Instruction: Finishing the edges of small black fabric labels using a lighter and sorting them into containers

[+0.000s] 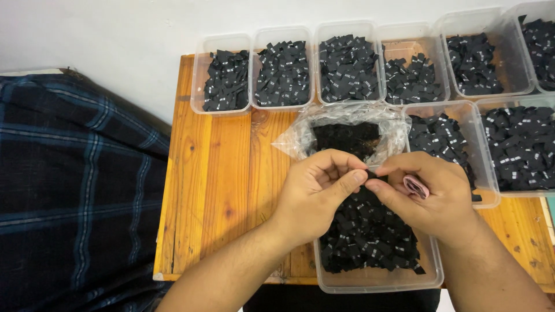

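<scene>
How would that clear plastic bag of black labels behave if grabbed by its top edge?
The plastic bag looks thin and crinkled, so probably floppy, sagging around its dark contents. Its mouth lies open, so labels could spill. Likely light; both the left hand and right hand are pinching a small black label.

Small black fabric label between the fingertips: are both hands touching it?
Touching. The head view shows the left hand and right hand pinching the small black fabric label from both sides.

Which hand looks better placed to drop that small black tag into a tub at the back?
Probably the left hand: the right hand already holds a pink roll, and both pinch the small black fabric tag.
</scene>
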